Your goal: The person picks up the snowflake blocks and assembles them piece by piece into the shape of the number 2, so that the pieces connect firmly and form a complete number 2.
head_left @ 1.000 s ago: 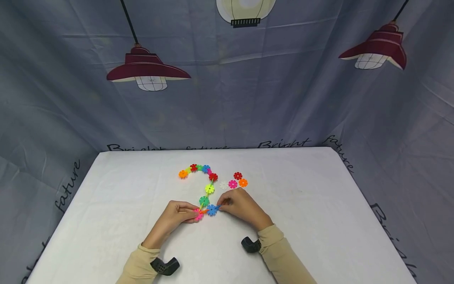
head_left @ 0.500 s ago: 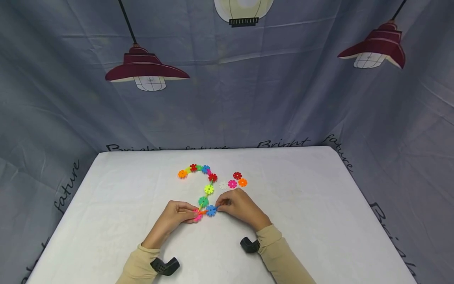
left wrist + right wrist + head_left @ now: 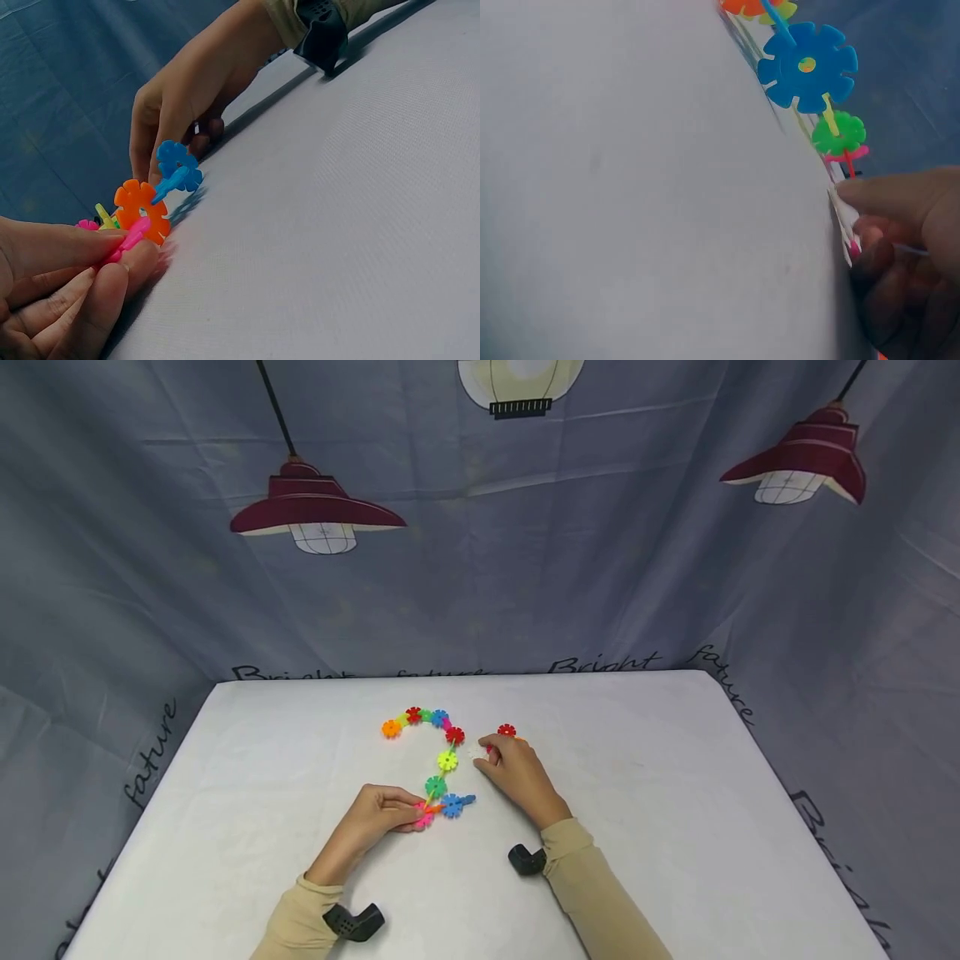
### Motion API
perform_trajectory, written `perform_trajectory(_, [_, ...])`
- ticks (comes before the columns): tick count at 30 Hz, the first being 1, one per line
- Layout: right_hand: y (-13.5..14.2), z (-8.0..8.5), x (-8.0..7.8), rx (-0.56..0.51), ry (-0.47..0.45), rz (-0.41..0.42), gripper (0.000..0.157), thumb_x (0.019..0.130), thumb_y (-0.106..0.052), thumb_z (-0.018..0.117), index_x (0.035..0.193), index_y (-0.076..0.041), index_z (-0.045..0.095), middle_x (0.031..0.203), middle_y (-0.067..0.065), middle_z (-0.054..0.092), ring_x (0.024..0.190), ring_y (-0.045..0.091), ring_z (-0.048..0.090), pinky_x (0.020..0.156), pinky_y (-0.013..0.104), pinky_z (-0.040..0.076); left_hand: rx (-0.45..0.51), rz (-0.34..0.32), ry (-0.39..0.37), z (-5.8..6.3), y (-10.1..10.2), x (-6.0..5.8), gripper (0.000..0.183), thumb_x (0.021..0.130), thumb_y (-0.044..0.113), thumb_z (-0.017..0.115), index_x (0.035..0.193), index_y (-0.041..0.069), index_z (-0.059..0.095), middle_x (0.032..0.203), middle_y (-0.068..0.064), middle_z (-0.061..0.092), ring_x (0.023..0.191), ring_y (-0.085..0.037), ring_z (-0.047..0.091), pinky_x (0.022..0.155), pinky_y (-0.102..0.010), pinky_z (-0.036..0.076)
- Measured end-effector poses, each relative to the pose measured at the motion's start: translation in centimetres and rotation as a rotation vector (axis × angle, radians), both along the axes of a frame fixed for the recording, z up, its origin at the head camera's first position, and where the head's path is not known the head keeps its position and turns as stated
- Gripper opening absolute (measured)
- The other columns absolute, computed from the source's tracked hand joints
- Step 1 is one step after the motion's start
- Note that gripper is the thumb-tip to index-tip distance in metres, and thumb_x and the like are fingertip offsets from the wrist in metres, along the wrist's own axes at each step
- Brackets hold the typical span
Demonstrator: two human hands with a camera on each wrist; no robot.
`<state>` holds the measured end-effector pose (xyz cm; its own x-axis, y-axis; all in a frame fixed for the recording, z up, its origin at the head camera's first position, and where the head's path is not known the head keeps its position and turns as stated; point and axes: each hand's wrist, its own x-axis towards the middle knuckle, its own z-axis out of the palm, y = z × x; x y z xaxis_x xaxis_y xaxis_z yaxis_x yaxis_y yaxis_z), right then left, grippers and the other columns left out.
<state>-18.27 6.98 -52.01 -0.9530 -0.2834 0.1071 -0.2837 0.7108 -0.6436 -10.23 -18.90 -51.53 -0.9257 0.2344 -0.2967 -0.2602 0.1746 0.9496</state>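
Observation:
A chain of colourful notched plastic discs (image 3: pixel 447 761) curves across the white table. My left hand (image 3: pixel 382 812) pinches the pink disc (image 3: pixel 133 237) at its near end between thumb and fingers. Beside it, an orange disc (image 3: pixel 138 206) joins the pink one to two blue discs (image 3: pixel 178 161) that stick out to the right. Over the loose discs right of the chain is my right hand (image 3: pixel 519 777), thumb and forefinger apart around a pale white disc (image 3: pixel 844 216). A loose pink disc (image 3: pixel 854 250) shows partly beneath its fingers.
A loose red disc (image 3: pixel 506 730) lies just beyond the right hand; an orange one (image 3: pixel 521 739) is mostly hidden by it. The white table (image 3: pixel 675 793) meets a grey-blue curtain (image 3: pixel 480 568) at the back. Each wrist carries a black camera (image 3: pixel 354 922).
My right hand has let go of the outer blue disc and moved up and right to the loose discs. My left hand keeps its hold on the pink disc.

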Motion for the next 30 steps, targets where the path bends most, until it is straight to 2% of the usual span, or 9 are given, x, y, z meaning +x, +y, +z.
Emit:
perform_trajectory(7, [-0.4, 0.3, -0.2, 0.003, -0.032, -0.022, 0.025, 0.086, -0.018, 0.086, 0.107, -0.010, 0.074, 0.087, 0.001, 0.059, 0.079, 0.015, 0.051, 0.076, 0.032, 0.044, 0.000, -0.004, 0.009, -0.1, 0.0, 0.0, 0.028, 0.094, 0.006, 0.074, 0.113, -0.013, 0.072, 0.098, -0.020, 0.079, 0.076, -0.006, 0.074, 0.071, -0.023, 0.062])
perform_trajectory(10, [-0.1, 0.3, 0.2, -0.014, -0.021, 0.003, 0.025, 0.084, -0.015, 0.087, 0.105, -0.013, 0.073, 0.091, -0.001, 0.064, 0.077, 0.012, 0.053, 0.076, 0.031, 0.047, 0.005, 0.001, 0.002, -0.1, 0.0, 0.1, 0.027, 0.093, 0.006, 0.074, 0.113, -0.013, 0.072, 0.097, -0.018, 0.079, 0.077, -0.006, 0.074, 0.072, -0.022, 0.062])
perform_trajectory(13, [0.4, 0.2, 0.6, -0.074, -0.032, 0.030, 0.021, 0.086, -0.012, 0.084, 0.103, -0.014, 0.071, 0.086, -0.004, 0.068, 0.074, 0.006, 0.058, 0.074, 0.027, 0.051, 0.007, 0.005, -0.005, -0.1, -0.1, 0.1, 0.027, 0.093, 0.006, 0.074, 0.112, -0.013, 0.072, 0.097, -0.018, 0.080, 0.077, -0.006, 0.074, 0.072, -0.022, 0.062])
perform_trajectory(16, [1.3, 0.2, 1.0, -0.203, -0.159, 0.032, 0.015, 0.088, -0.012, 0.082, 0.100, -0.011, 0.073, 0.084, -0.003, 0.072, 0.068, 0.006, 0.063, 0.068, 0.023, 0.055, 0.000, 0.003, -0.006, -0.1, -0.1, 0.0, 0.028, 0.093, 0.006, 0.074, 0.113, -0.013, 0.072, 0.097, -0.018, 0.080, 0.077, -0.006, 0.074, 0.072, -0.022, 0.062])
perform_trajectory(19, [2.4, 0.2, 1.2, -0.345, -0.380, 0.023, 0.017, 0.087, -0.015, 0.083, 0.101, -0.007, 0.076, 0.084, 0.003, 0.077, 0.064, 0.010, 0.068, 0.061, 0.024, 0.059, -0.010, -0.001, -0.003, 0.0, -0.1, 0.0, 0.029, 0.093, 0.006, 0.074, 0.115, -0.013, 0.071, 0.098, -0.019, 0.079, 0.076, -0.007, 0.075, 0.072, -0.024, 0.063])
perform_trajectory(21, [3.0, 0.2, 1.2, -0.405, -0.504, 0.021, 0.020, 0.087, -0.015, 0.083, 0.103, -0.005, 0.078, 0.086, 0.006, 0.078, 0.066, 0.012, 0.071, 0.062, 0.025, 0.061, -0.014, 0.000, -0.002, 0.0, -0.2, 0.0, 0.029, 0.094, 0.005, 0.073, 0.116, -0.013, 0.070, 0.099, -0.020, 0.079, 0.075, -0.007, 0.075, 0.072, -0.024, 0.063])
perform_trajectory(23, [3.4, 0.2, 1.2, -0.446, -0.592, 0.033, 0.022, 0.087, -0.014, 0.083, 0.105, -0.003, 0.078, 0.089, 0.009, 0.080, 0.072, 0.014, 0.074, 0.064, 0.026, 0.062, -0.011, 0.001, 0.000, 0.1, -0.2, 0.0, 0.029, 0.094, 0.005, 0.073, 0.116, -0.014, 0.070, 0.100, -0.021, 0.079, 0.075, -0.007, 0.075, 0.072, -0.024, 0.063])
perform_trajectory(26, [3.7, 0.1, 1.2, -0.472, -0.649, 0.059, 0.023, 0.087, -0.014, 0.082, 0.106, -0.001, 0.077, 0.092, 0.011, 0.080, 0.074, 0.015, 0.076, 0.066, 0.027, 0.063, -0.008, 0.005, 0.002, 0.1, -0.1, 0.0, 0.029, 0.094, 0.005, 0.072, 0.116, -0.014, 0.070, 0.100, -0.021, 0.079, 0.076, -0.007, 0.074, 0.071, -0.024, 0.063])
perform_trajectory(30, [3.9, 0.2, 1.3, -0.482, -0.681, 0.083, 0.025, 0.087, -0.015, 0.082, 0.106, 0.000, 0.077, 0.091, 0.011, 0.080, 0.074, 0.016, 0.076, 0.067, 0.028, 0.063, -0.007, 0.005, 0.007, 0.0, 0.0, 0.1, 0.028, 0.094, 0.006, 0.074, 0.114, -0.013, 0.071, 0.099, -0.020, 0.079, 0.076, -0.007, 0.074, 0.071, -0.023, 0.062])
